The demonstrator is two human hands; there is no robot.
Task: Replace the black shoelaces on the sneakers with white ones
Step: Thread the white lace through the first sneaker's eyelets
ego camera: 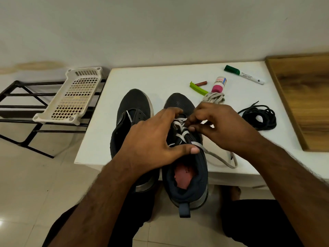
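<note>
Left hand [151, 139] grips right sneaker [185, 157], right hand [219, 125] pinches white lace [179, 127]; black laces [258, 117] coiled on white table [160, 81].

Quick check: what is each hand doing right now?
Left hand: fingers curled round the right sneaker, steadying it.
Right hand: pinching the white lace at the eyelets.

Left hand [151, 139] covering the left sneaker's [132, 111] middle, marker [243, 74] lettering too small to read, wooden board [302, 97] cut by the right edge
</note>
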